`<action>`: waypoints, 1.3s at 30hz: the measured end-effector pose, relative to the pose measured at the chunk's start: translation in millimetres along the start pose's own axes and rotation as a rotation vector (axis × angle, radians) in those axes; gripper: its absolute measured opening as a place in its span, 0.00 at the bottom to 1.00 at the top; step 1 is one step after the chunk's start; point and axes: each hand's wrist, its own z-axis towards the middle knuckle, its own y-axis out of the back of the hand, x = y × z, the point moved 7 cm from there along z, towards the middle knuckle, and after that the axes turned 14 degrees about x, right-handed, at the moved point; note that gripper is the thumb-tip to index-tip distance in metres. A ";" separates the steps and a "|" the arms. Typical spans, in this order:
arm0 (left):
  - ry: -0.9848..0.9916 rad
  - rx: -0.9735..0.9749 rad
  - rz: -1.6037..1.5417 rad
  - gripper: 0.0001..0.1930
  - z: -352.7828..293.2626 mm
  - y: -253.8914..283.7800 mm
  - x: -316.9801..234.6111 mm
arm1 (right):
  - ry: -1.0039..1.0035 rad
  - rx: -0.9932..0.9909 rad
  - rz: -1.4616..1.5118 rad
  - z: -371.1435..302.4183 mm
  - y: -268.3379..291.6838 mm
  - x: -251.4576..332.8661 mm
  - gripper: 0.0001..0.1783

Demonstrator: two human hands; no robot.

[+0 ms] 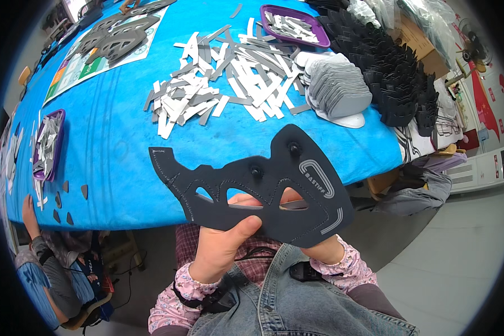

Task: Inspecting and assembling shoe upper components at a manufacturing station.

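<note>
Above my lap, near the table's front edge, I hold a curved black panel (313, 218) with stitched seams, triangular cutouts, two dark round knobs and pale grey printing. My left hand (221, 246) grips its lower edge, thumb pressed on the front and fingers behind. Most of my right hand (326, 251) is hidden behind the panel's right part; its wrist shows below. Fingers are visible through the cutouts, and a thin greyish edge shows in the right one. Beyond the panel lies a loose heap of grey and white strips (252, 70).
Right of the strips, grey rounded pads (339, 87) are stacked beside a pile of black pieces (389, 73). Purple trays of strips stand at the back (322, 33) and left (61, 140). Cut-out panels (117, 42) lie back left. Another person's arm (32, 221) rests at the left edge.
</note>
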 end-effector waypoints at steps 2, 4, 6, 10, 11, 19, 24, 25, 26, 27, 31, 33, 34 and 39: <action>0.039 0.027 0.005 0.13 -0.9 4.7 5.2 | 0.001 0.029 -0.025 0.0 0.0 0.6 0.21; 0.045 0.014 -0.034 0.13 -2.0 9.3 3.2 | -0.050 0.072 0.116 -1.0 -0.5 -9.5 0.21; 0.051 0.001 -0.074 0.13 -3.3 11.1 4.4 | -0.021 0.053 0.141 -0.2 -0.2 -4.5 0.20; 0.040 0.010 -0.020 0.14 -2.4 9.2 2.9 | -0.021 0.056 0.012 -0.8 2.6 -0.3 0.18; 0.040 0.032 0.057 0.14 -0.5 6.7 0.4 | -0.038 0.059 -0.053 -0.8 3.0 0.2 0.18; 0.096 -0.018 0.021 0.13 -4.9 4.0 -1.4 | -0.050 -0.020 -0.044 -6.4 6.0 -2.7 0.19; 0.073 0.028 -0.011 0.14 -5.3 2.7 -1.3 | -0.068 0.035 0.009 -7.3 6.8 -14.4 0.22; 0.057 0.006 -0.054 0.14 -5.5 1.9 -2.0 | -0.104 0.013 0.156 -7.3 7.1 -20.7 0.21; 0.041 -0.016 -0.097 0.14 -5.7 2.2 -2.3 | -0.141 -0.009 0.302 -7.4 6.4 -26.8 0.21; 0.041 -0.018 -0.097 0.14 -6.1 3.1 -2.1 | -0.155 -0.049 0.109 -6.5 8.1 -23.0 0.19; 0.040 -0.123 -0.029 0.14 -9.3 11.2 -2.7 | -0.062 -0.097 0.099 -11.6 10.2 -16.0 0.21; 0.040 -0.169 0.011 0.14 -10.7 14.1 -2.6 | -0.036 -0.124 0.091 -4.8 8.7 -1.9 0.20; 0.043 -0.184 0.015 0.14 -11.0 13.1 -3.2 | -0.037 -0.124 0.090 -4.8 10.4 -1.8 0.20; 0.039 -0.208 0.021 0.12 -11.8 13.4 -2.6 | -0.066 -0.165 0.138 -9.7 14.3 -11.5 0.20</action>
